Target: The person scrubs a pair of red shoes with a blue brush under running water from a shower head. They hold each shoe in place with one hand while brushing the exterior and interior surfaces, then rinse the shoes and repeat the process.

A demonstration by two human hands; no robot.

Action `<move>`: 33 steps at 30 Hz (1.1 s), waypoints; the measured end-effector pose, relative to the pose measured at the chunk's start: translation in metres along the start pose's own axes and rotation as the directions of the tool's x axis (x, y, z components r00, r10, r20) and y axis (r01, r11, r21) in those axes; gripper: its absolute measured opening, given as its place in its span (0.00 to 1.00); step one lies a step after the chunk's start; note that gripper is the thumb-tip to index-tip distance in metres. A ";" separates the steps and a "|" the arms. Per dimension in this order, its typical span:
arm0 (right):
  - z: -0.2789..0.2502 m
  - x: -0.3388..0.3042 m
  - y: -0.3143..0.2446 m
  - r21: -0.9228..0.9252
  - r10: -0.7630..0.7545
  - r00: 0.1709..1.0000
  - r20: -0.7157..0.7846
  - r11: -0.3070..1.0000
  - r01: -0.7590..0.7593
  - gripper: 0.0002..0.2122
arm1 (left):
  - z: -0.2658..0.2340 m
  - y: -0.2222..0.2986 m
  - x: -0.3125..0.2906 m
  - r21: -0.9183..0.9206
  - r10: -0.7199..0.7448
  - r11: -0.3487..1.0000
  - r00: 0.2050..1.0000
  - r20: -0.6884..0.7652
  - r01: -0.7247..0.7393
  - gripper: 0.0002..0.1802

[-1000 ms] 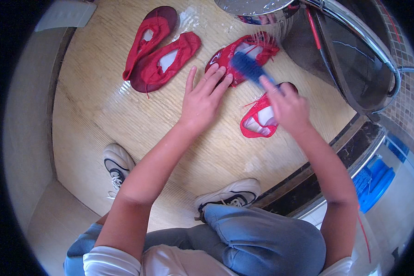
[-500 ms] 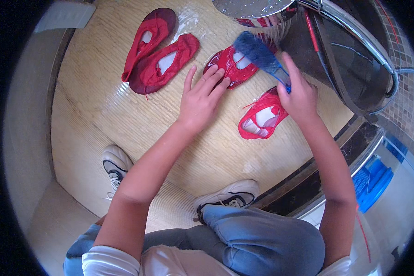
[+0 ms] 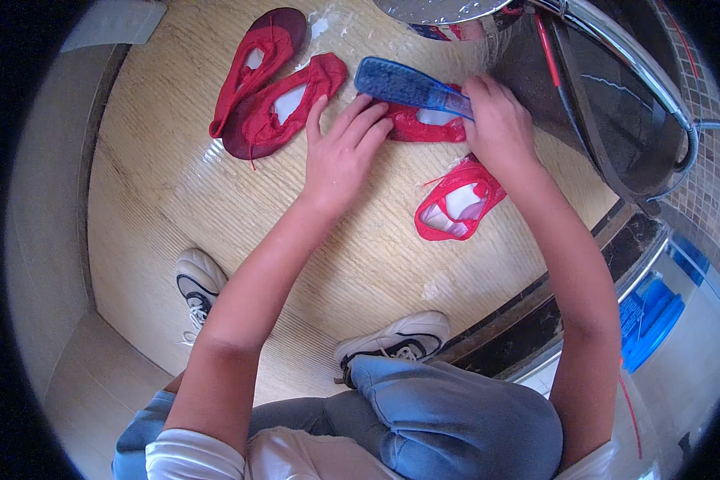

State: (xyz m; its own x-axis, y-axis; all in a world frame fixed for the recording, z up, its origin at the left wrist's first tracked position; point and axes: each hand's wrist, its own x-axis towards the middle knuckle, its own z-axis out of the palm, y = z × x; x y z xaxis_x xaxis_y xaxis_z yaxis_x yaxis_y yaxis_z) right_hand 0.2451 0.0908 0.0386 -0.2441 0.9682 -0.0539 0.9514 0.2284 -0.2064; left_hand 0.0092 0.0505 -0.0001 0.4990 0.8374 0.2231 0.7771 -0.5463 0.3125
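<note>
Wet ribbed yellow floor (image 3: 176, 200) below us. Our left hand (image 3: 340, 156) spreads flat, pinning the soft red fabric slipper (image 3: 424, 126); it looks limp and slippery, so we'd press its sole. Our right hand (image 3: 500, 120) grips the blue plastic scrubbing brush (image 3: 408, 84) above it.

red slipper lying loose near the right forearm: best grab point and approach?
Probably the red slipper by the rim of its opening, pinched from above: it lies sole-down, opening up, with its pale lining showing. Come in from the person's left side, since the right hand and forearm crowd the other.
</note>
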 end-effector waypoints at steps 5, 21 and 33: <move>-0.006 -0.024 -0.003 0.337 0.316 0.939 -0.137 0.906 -0.256 0.08 | 0.002 0.008 0.024 0.026 -0.073 0.997 0.997 -0.008 0.073 0.27; -0.009 -0.057 -0.002 0.631 0.412 0.904 0.115 0.672 -0.387 0.16 | 0.015 0.023 0.070 0.062 0.061 0.996 0.996 0.063 -0.065 0.26; 0.000 -0.034 -0.012 -0.119 0.062 0.994 0.090 0.992 -0.051 0.25 | 0.011 0.049 0.003 -0.080 -0.110 0.989 0.978 0.178 0.126 0.27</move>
State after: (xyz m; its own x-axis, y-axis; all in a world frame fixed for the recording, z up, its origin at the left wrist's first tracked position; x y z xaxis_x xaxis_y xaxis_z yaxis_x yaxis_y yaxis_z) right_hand 0.2417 0.0546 0.0426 -0.2002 0.9675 -0.1544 0.9783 0.1888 -0.0857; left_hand 0.0532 0.0268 0.0054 0.4709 0.8820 0.0195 0.8004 -0.4364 0.4110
